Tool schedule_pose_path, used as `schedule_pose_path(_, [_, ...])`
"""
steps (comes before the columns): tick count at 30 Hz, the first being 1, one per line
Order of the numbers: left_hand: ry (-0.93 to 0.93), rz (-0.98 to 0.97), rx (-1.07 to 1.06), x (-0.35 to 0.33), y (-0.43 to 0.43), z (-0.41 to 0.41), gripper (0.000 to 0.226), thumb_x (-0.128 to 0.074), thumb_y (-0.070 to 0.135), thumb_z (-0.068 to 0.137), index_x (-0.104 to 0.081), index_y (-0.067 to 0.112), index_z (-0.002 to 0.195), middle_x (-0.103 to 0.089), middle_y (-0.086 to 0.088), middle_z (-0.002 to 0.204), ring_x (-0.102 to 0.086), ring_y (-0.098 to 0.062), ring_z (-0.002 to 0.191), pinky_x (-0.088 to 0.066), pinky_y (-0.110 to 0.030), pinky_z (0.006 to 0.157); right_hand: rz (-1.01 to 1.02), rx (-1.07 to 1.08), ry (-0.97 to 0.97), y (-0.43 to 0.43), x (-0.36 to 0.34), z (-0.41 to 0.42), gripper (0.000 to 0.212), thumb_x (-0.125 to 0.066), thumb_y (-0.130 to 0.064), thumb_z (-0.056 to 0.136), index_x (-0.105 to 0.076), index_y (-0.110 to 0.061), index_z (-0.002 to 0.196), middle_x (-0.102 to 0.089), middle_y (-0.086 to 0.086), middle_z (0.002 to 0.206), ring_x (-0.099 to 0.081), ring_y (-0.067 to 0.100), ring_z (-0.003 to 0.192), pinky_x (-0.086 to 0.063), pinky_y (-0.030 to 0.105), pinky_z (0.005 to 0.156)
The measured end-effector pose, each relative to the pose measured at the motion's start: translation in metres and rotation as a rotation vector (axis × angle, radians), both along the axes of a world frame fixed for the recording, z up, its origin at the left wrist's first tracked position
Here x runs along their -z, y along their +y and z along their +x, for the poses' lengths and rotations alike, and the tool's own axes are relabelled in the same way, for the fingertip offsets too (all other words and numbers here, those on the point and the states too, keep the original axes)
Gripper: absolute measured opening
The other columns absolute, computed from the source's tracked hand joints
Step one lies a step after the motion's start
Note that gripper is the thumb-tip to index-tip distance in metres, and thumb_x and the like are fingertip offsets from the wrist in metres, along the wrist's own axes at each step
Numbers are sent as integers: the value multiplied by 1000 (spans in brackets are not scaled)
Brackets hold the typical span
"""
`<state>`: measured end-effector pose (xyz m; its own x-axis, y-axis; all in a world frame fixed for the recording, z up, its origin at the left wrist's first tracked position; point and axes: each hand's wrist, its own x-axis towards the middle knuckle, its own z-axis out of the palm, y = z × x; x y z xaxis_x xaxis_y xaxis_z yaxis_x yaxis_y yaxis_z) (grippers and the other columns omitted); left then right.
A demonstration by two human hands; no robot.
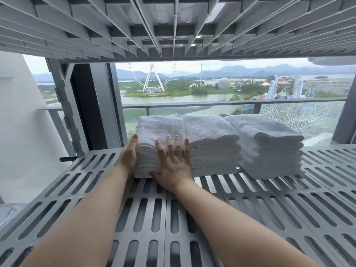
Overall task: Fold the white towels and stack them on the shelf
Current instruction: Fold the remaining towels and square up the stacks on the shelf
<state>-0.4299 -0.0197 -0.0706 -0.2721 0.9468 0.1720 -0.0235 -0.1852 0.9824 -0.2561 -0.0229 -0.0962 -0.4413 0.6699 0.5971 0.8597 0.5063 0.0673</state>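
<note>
Three stacks of folded white towels stand in a row on the grey slotted shelf (146, 218). The left stack (159, 126) is between my hands. My left hand (128, 155) lies flat against its left side with straight fingers. My right hand (171, 162) presses flat on its front face, fingers spread and pointing up. The middle stack (212, 143) touches the left one. The right stack (269, 147) stands a small gap away.
Another slotted shelf (173, 26) hangs close overhead. A grey upright post (65, 112) stands at the back left and another at the far right (344, 116). Behind the shelf is a window with a balcony rail (192, 105). Bare shelf lies in front of the stacks.
</note>
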Motion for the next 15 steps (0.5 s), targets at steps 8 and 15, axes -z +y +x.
schedule_pose_path(8, [-82,19,-87,7,6,1,73,-47,72,86,-65,15,128,-69,-17,122,-66,-36,112,-50,-56,101,45,17,55,-4,3,-7,100,-52,-69,80,-11,-21,158,-18,22,160,-6,46,149,7,64,118])
schedule_pose_path(15, [18,11,-109,7,2,3,75,-42,75,85,-66,17,126,-69,-16,120,-66,-36,111,-50,-56,101,12,1,38,0,5,-7,103,-55,-69,83,-1,-25,159,-11,19,162,-2,42,149,13,59,117])
